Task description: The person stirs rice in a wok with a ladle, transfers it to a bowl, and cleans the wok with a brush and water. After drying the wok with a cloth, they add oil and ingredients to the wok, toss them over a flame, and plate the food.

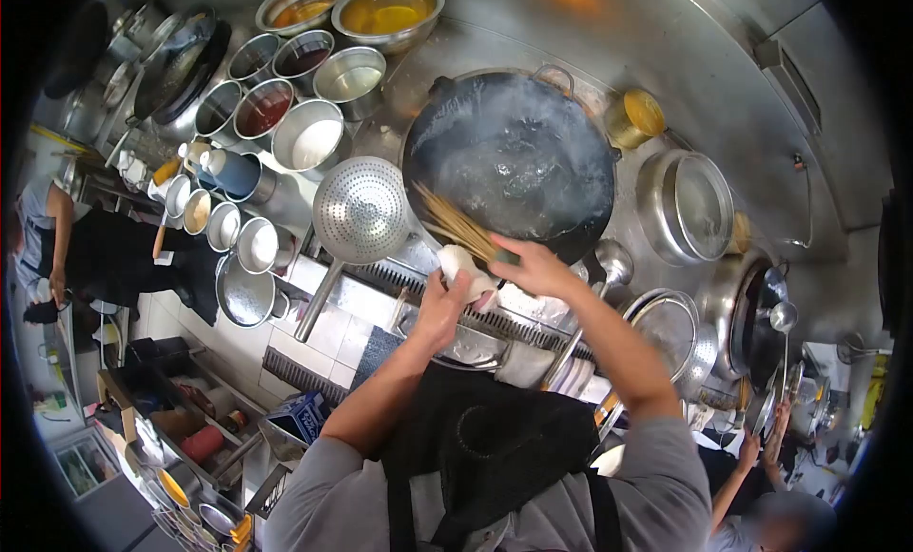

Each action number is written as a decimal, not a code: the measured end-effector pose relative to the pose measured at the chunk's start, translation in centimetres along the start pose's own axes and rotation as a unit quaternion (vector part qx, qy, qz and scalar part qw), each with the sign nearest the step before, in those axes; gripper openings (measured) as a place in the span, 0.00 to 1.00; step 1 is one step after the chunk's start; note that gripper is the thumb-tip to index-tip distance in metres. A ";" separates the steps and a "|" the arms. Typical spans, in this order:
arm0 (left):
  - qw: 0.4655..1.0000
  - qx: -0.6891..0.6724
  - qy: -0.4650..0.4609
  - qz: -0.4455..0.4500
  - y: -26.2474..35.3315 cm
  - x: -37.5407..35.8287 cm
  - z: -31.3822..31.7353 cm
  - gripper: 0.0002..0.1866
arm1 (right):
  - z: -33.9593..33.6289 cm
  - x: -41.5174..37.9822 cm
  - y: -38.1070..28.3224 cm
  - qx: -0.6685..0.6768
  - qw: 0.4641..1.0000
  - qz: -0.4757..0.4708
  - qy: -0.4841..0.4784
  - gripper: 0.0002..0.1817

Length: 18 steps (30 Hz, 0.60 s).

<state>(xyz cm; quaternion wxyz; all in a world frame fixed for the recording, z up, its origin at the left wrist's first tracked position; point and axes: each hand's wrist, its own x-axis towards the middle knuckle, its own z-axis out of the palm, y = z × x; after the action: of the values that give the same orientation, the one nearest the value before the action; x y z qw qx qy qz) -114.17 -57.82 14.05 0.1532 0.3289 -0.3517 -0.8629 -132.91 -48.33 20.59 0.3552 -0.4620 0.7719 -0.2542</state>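
Observation:
A large black wok (447,124) sits on the range, with steaming liquid in its bowl. My right hand (534,267) is closed round the bound end of a bamboo wok brush (455,221). The brush's bristles fan out to the upper left over the wok's near rim. Close beside it, my left hand (443,307) grips a white cloth (460,263) at the near edge of the wok. Whether the cloth wraps the wok's handle is hidden. To the left of the brush lies a perforated strainer (361,210), its long handle pointing toward me.
Several metal pots of sauces and seasonings (312,138) stand on the left. A brass-coloured can (635,120) and a steel pot (699,205) are right of the wok. A ladle (615,260) lies near my right forearm. Other people work at far left and lower right.

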 end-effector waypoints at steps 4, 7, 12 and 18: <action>0.999 0.026 0.009 -0.018 1.3 -0.2 1.0 0.21 | -8.3 -4.2 5.0 -0.249 0.961 0.110 -0.052 0.33; 0.998 0.041 0.035 -0.027 0.6 0.7 0.8 0.21 | -8.0 1.3 3.7 -0.247 0.955 0.131 0.097 0.31; 0.998 0.047 0.044 -0.019 1.3 0.3 1.2 0.19 | -0.8 1.4 1.4 -0.242 0.963 0.088 0.083 0.34; 0.999 0.015 0.015 -0.034 0.6 1.2 0.3 0.16 | -9.2 1.7 7.7 -0.211 0.953 0.187 0.112 0.39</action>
<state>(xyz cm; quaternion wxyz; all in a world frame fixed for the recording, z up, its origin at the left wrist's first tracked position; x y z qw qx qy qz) -115.21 -58.73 14.10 0.1243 0.3556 -0.3510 -0.8572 -144.80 -45.88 20.20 0.2024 -0.3424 0.9152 -0.0649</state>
